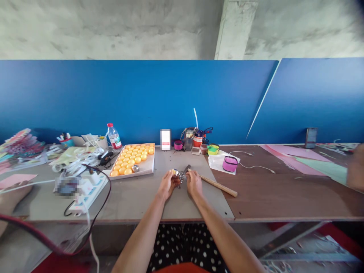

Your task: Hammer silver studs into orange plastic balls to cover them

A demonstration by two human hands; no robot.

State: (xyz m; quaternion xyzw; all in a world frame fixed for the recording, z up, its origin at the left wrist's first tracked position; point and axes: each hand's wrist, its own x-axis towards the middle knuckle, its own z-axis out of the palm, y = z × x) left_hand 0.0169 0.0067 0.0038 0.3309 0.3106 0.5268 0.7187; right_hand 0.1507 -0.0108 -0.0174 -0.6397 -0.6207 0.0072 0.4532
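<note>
My left hand (167, 183) is closed around a small shiny silver metal piece (180, 174) just over the grey board. Part of the piece is hidden by my fingers. My right hand (194, 183) is beside it, its fingers pinched together close to the piece; what they hold is too small to make out. Behind and right of my right hand lies a hammer (218, 184), its wooden handle pointing toward the lower right and its dark head near my fingertips. To the left, a shallow white box (143, 170) holds rows of orange balls (125, 159) and one silver ball (135, 168).
A power strip (91, 193) with plugs and loose cables is at the left, near a bottle (114, 137). Small pots and a pink pouch (229, 163) stand at the back right, beside a white cable (256, 167). Other people's hands show at both edges.
</note>
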